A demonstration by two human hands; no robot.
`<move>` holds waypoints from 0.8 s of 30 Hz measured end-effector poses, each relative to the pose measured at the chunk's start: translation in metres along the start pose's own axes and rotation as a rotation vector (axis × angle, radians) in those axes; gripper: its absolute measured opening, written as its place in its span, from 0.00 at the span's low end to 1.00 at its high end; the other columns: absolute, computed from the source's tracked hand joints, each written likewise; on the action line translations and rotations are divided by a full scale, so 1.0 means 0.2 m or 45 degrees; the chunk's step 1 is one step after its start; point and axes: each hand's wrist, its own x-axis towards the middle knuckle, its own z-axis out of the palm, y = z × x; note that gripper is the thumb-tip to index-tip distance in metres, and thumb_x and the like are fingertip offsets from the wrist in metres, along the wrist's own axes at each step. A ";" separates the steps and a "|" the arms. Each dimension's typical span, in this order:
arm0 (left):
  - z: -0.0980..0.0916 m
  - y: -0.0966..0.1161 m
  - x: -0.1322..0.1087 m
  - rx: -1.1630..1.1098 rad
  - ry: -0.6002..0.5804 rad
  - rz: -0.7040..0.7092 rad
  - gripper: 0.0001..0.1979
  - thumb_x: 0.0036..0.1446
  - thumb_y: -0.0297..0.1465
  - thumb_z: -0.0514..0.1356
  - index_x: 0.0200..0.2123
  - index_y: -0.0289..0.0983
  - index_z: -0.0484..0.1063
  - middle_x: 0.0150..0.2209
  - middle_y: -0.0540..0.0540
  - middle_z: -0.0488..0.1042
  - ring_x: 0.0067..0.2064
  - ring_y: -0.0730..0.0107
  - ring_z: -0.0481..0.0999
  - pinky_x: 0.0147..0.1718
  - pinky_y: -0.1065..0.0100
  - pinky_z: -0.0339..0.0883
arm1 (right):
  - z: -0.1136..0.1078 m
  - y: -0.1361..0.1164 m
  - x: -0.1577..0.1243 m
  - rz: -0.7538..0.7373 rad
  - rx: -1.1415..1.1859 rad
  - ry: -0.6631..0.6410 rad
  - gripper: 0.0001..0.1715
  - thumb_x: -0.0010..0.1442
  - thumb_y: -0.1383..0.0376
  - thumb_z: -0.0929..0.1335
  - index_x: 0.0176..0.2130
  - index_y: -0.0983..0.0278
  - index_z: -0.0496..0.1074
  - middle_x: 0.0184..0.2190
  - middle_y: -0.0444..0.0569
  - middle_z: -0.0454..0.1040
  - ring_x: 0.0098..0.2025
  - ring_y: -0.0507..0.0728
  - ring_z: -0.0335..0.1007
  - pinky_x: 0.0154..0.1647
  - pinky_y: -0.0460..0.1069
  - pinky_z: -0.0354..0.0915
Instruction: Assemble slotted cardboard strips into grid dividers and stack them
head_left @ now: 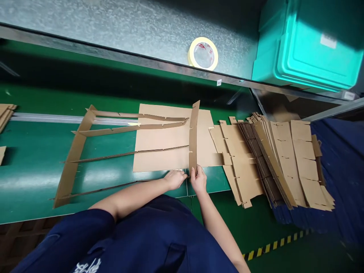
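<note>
Your right hand [199, 180] grips an upright tan cardboard strip [193, 136]; beside it, your left hand [175, 179] pinches a thin divider [105, 188].

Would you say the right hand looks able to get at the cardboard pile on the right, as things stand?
Probably yes: nothing seems to stand between the right hand and the pile, but the hand would first have to release the upright strip.
</note>
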 end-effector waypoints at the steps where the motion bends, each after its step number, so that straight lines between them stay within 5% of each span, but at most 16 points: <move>1: 0.00 0.00 0.00 -0.003 0.004 0.000 0.13 0.62 0.28 0.48 0.41 0.37 0.72 0.37 0.43 0.75 0.41 0.61 0.75 0.40 0.62 0.70 | 0.02 0.01 0.00 -0.017 -0.036 0.012 0.20 0.66 0.56 0.56 0.42 0.66 0.68 0.33 0.54 0.73 0.34 0.58 0.69 0.35 0.51 0.63; 5: 0.00 -0.01 0.01 0.000 0.013 -0.005 0.12 0.61 0.27 0.49 0.42 0.37 0.72 0.38 0.43 0.75 0.43 0.60 0.75 0.41 0.61 0.70 | 0.05 0.00 0.03 -0.103 -0.165 0.056 0.21 0.67 0.57 0.55 0.42 0.66 0.68 0.34 0.56 0.73 0.38 0.60 0.67 0.39 0.53 0.63; 10: 0.02 -0.02 0.01 0.029 -0.004 0.021 0.12 0.60 0.26 0.51 0.42 0.35 0.72 0.39 0.41 0.75 0.43 0.58 0.74 0.42 0.59 0.70 | 0.06 -0.02 -0.01 -0.208 -0.194 -0.099 0.19 0.68 0.59 0.54 0.44 0.65 0.67 0.34 0.53 0.73 0.38 0.58 0.68 0.40 0.52 0.62; 17: 0.03 -0.01 0.00 0.021 -0.023 0.053 0.13 0.61 0.27 0.49 0.41 0.34 0.72 0.38 0.39 0.75 0.42 0.59 0.74 0.41 0.59 0.70 | 0.14 0.01 -0.05 -0.024 -0.147 -0.057 0.22 0.68 0.58 0.52 0.44 0.67 0.66 0.36 0.57 0.73 0.39 0.59 0.69 0.41 0.54 0.64; 21: -0.06 -0.08 0.00 -0.041 0.020 0.131 0.12 0.60 0.35 0.53 0.43 0.39 0.73 0.42 0.43 0.75 0.46 0.62 0.73 0.45 0.61 0.67 | 0.15 0.00 -0.03 0.048 -0.113 -0.134 0.22 0.67 0.57 0.52 0.45 0.66 0.66 0.36 0.55 0.73 0.38 0.59 0.69 0.39 0.52 0.64; 24: -0.20 -0.21 0.06 -0.076 0.282 0.060 0.18 0.55 0.35 0.57 0.50 0.42 0.71 0.53 0.44 0.70 0.58 0.58 0.64 0.55 0.57 0.59 | 0.15 0.00 -0.04 0.071 -0.096 -0.142 0.23 0.68 0.57 0.52 0.45 0.66 0.66 0.37 0.55 0.74 0.38 0.59 0.70 0.39 0.52 0.64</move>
